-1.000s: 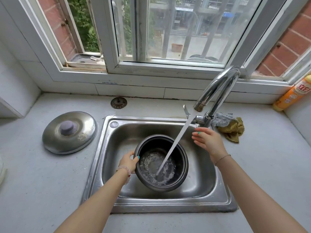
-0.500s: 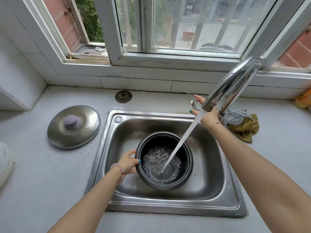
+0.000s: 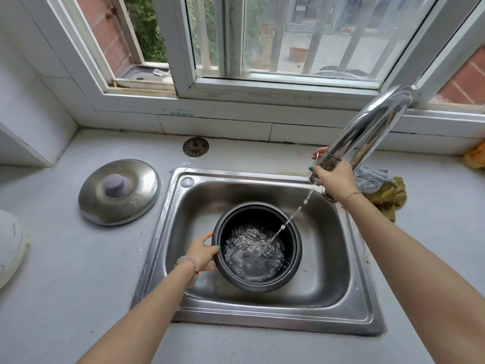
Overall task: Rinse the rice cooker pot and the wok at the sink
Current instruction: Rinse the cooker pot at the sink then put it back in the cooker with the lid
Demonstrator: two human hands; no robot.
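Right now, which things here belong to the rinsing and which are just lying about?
In use: rice cooker pot, gripped by left hand; faucet, gripped by right hand; sink.
Lying about: steel lid, drain strainer, rags beside the faucet. No wok in view.

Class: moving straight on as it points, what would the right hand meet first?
The tap lever, which the right hand grips; past it, probably the tiled wall below the window, depth unclear.

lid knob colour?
Muted purple-grey, on the steel lid left of the sink; head view.
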